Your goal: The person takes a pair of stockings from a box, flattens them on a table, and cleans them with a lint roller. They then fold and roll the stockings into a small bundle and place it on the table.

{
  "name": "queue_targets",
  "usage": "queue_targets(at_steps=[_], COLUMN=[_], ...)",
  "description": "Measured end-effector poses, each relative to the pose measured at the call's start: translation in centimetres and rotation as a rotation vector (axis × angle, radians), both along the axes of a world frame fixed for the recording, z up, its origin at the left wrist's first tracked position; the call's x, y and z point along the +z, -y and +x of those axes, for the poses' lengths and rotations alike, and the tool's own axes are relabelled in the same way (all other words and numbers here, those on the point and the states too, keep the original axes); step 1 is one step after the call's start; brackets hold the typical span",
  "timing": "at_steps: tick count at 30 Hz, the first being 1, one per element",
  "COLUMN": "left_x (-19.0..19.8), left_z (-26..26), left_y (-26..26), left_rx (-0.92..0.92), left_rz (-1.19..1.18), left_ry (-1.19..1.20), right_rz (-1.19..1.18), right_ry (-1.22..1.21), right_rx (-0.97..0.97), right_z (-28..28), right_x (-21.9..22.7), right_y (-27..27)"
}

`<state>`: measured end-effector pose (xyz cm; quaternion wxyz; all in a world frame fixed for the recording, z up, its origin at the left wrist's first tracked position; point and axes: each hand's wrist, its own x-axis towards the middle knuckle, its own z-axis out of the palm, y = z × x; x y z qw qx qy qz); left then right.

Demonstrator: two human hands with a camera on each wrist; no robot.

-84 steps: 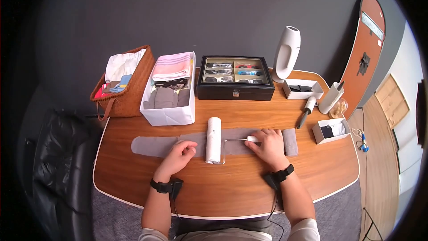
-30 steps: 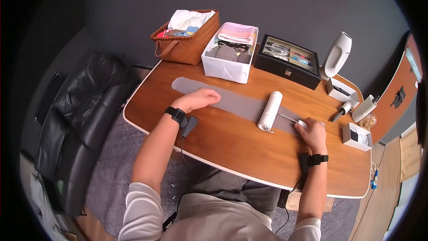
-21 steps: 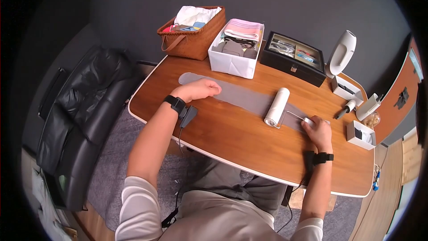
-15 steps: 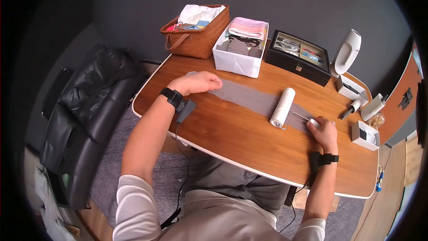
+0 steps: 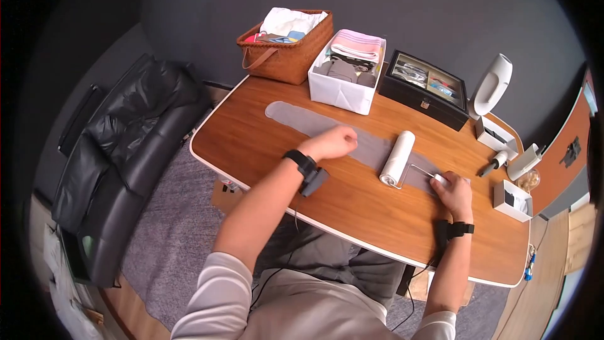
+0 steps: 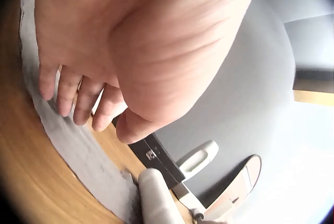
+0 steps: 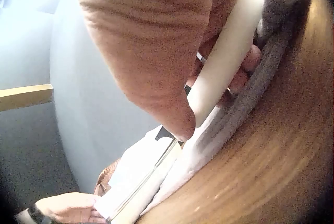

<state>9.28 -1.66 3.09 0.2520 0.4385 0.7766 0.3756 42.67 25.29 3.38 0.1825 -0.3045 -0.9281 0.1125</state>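
Grey cloth (image 5: 371, 153) lies on the worktop (image 5: 365, 214) beneath the white roller (image 5: 398, 157), whose handle (image 7: 227, 51) our right hand (image 5: 455, 194) grips; our left hand (image 5: 331, 143), left of the roller, is relaxed, holding nothing. We judge the step lint-rolling; next, an even stroke seems called for.

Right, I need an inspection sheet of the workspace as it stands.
Surface: wooden table.
Job's things: white roller lying across a long grey cloth.
Clutter: brown basket, white bin of folded laundry, black glasses case, white vase, small white box.
Grips: left grip relaxed, holding nothing, contact with cloth unclear; right grip holds the roller's handle.
Cables: black cords hang from both wrists.
Surroundings: black sofa, grey rug, dark wall.
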Motion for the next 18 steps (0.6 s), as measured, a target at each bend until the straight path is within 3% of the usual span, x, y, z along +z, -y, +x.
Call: queue_targets(at_steps=[3,5,7,18], left_x=[-1.7,-1.0,-0.2,0.6], left_z=[2.9,4.5,5.3,2.5], left_y=[-1.7,-1.3,-0.5,3.8], left_rx=[-0.073,-0.063,-0.033,0.001], left_rz=[0.040,-0.061,-0.167,-0.231], left_ry=[-0.228,-0.465,-0.530,-0.555], right_rz=[-0.009,-0.001,-0.002,0.038], right_ry=[0.028,0.030,0.016,0.079], right_rx=[-0.017,-0.006,0.001,-0.112], right_z=[-0.2,0.0,0.4,2.3], right_x=[0.4,0.5,0.4,2.7], right_y=[0.4,0.3,-0.1,-0.2])
